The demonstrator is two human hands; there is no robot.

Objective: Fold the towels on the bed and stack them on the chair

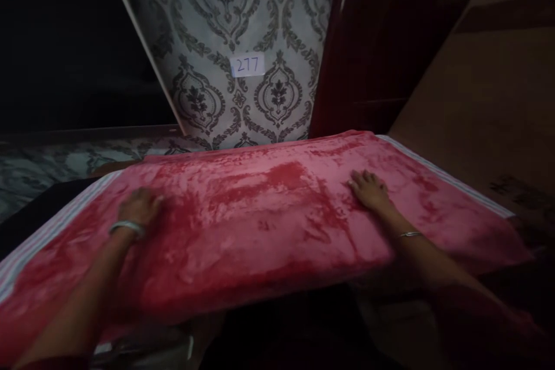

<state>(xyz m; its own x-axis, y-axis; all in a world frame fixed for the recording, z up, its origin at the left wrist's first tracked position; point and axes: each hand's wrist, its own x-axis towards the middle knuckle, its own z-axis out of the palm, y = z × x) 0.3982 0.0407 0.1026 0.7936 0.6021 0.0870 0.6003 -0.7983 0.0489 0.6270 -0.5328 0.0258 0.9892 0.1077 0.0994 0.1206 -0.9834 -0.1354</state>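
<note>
A red-pink plush cloth [260, 202], like a blanket, lies spread over a flat surface and hangs over its front edge. Striped pale bands run along its left and right sides. My left hand [139, 208], with a pale bangle at the wrist, rests on the left part of the cloth; it is a little blurred, but the fingers look stretched out. On the right part, my right hand [368, 189] lies palm down with its fingers spread. A thin bracelet circles that wrist. Neither hand grips anything. Darker and lighter patches mark the brushed pile between them.
Patterned wallpaper [234, 23] with a paper label [247, 64] reading 277 rises behind the cloth. A large dark screen [73, 46] stands at the left. To the right are a dark red door [373, 52] and a big cardboard box [489, 98].
</note>
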